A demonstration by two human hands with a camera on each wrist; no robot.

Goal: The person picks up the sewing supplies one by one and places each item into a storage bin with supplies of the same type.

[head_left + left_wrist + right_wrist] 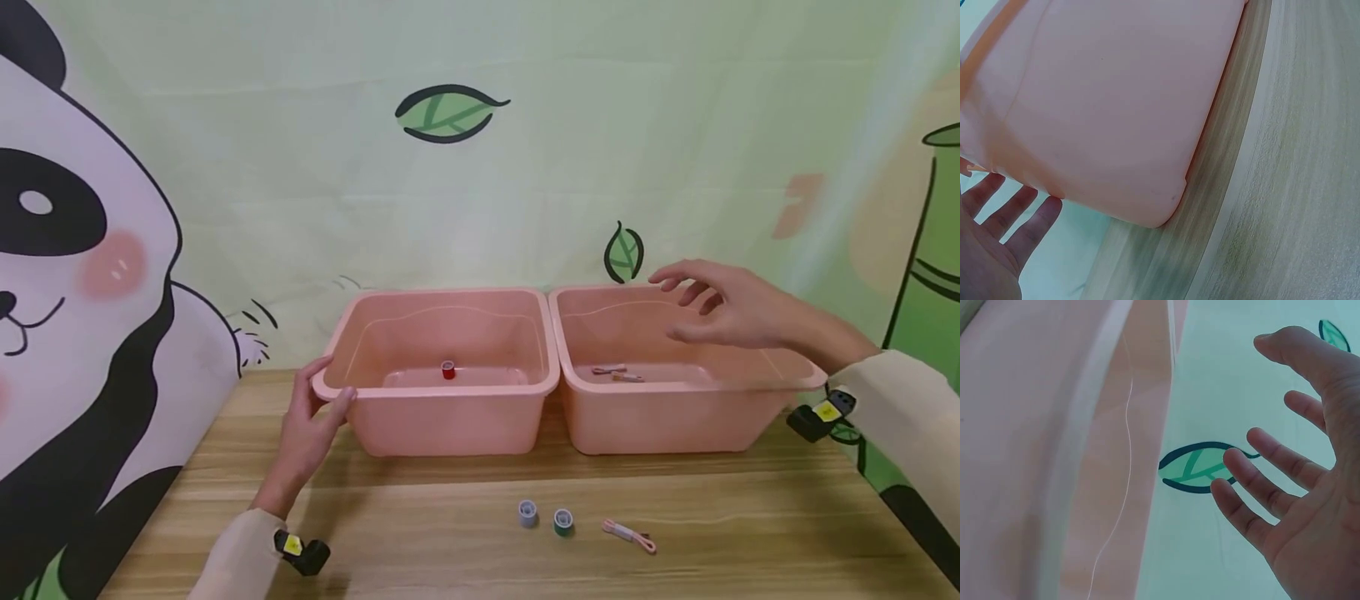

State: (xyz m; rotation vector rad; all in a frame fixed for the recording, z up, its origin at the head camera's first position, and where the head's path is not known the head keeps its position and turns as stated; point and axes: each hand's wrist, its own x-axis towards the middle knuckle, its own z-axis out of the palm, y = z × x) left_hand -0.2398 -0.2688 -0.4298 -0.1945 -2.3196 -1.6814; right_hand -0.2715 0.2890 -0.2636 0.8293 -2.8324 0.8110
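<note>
Head view: left of the right tub (675, 421) stands the left tub (450, 425), its corner touched by the left hand (309, 429); whether it pinches, I can't tell. Empty, thumb and fingers apart, the right hand (738, 308) hangs over the right tub, nearer the cord bundle (628, 536), which lies in front of that tub, slanting rightward away.

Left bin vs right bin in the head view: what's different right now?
Contents: the left bin holds one red spool; the right bin holds what look like two small cord bundles.
Contact: the left hand grips the left bin's rim; at the right bin, the right hand is raised, holding nothing.
Shared: both are pink, open-topped and on the wooden table.
</note>
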